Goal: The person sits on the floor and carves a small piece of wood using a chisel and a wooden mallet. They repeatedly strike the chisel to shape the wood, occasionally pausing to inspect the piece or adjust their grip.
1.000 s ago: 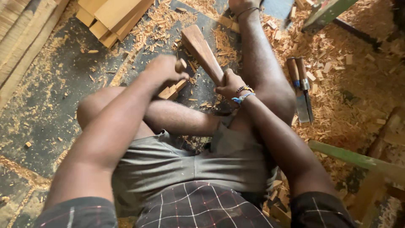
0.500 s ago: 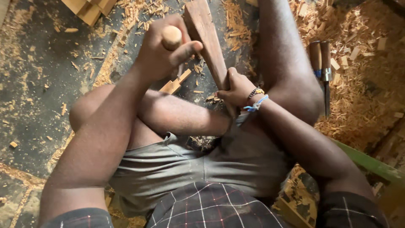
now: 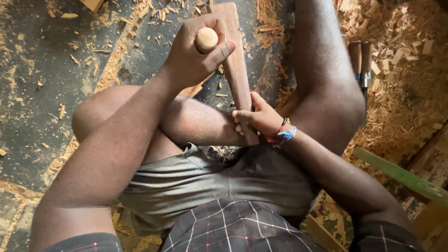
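Observation:
I sit on the floor with a long brown wooden piece [image 3: 234, 56] lying between my legs, running away from me. My left hand [image 3: 193, 53] is raised above it, fingers closed around a round wooden handle [image 3: 206, 39] whose butt end points at the camera; the tool's head is hidden behind my fist. My right hand [image 3: 260, 119], with coloured bracelets at the wrist, grips the near end of the wooden piece against my left shin.
Wood shavings [image 3: 410, 60] cover the floor on the right. Two chisels with wooden handles [image 3: 360, 60] lie beside my right leg. A green wooden bar [image 3: 396, 175] runs across the lower right. Dark dusty floor [image 3: 46, 70] lies to the left.
My left hand has swung up from low over the wooden piece to a raised position with the handle. The view has tilted downward. My right hand keeps its grip.

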